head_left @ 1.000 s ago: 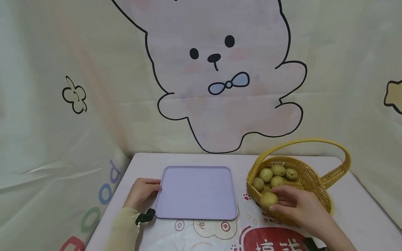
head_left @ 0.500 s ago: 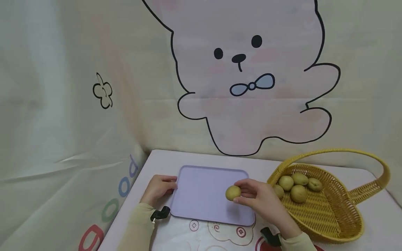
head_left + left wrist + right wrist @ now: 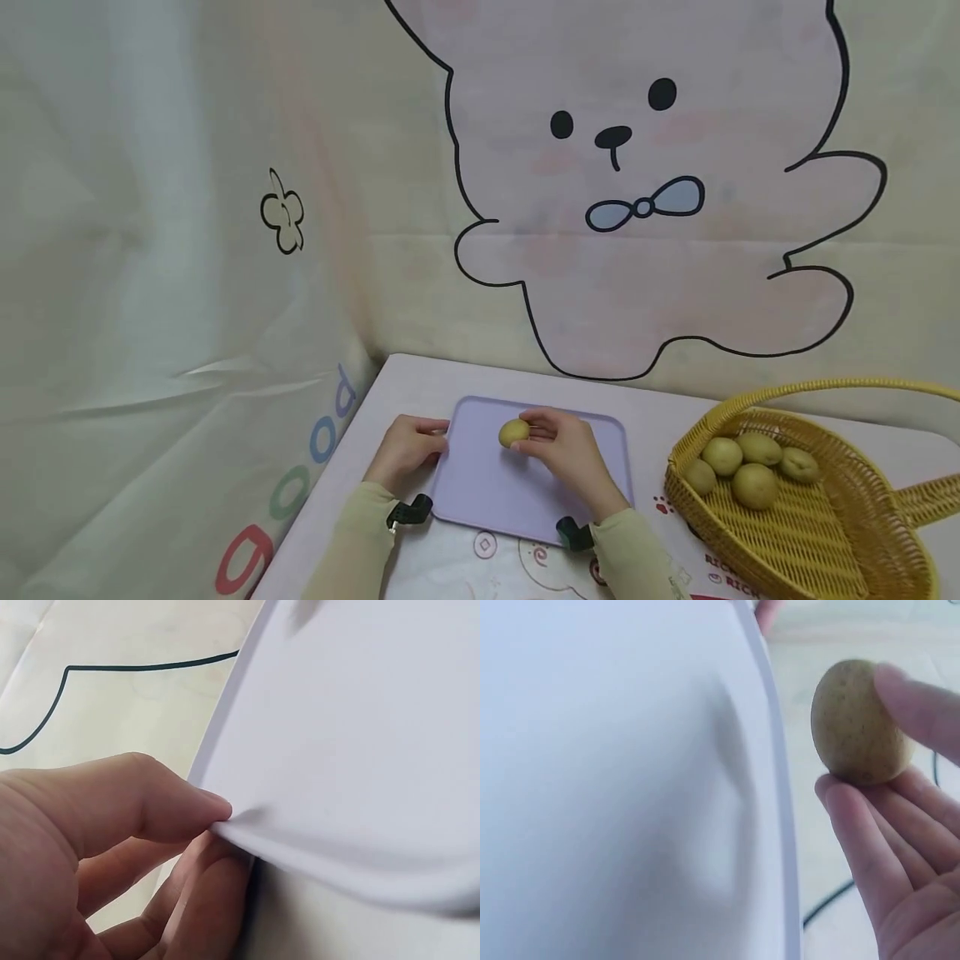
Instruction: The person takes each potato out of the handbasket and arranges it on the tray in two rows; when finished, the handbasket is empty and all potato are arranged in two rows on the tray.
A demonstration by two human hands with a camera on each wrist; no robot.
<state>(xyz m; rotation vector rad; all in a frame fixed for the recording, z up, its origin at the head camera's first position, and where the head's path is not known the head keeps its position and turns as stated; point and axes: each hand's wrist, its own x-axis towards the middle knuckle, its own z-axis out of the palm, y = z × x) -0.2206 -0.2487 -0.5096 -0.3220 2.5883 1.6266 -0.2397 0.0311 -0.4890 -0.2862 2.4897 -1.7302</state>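
Observation:
A small yellow-brown potato is pinched between the thumb and fingertips of my right hand. In the head view, that potato is over the far part of the pale purple tray. My left hand is at the tray's left side. The left wrist view shows its thumb on top of the rim and its other fingers curled beneath, gripping the tray edge.
On the right stands a yellow woven basket with a tall handle, several potatoes gathered at its left end. A white table with a printed cover bears everything. Cartoon-printed cloth hangs behind it and to the left.
My right hand has carried the potato from the basket leftward over the tray. My left hand stays at the tray's left edge. The head view has turned rightless, shifting the scene right.

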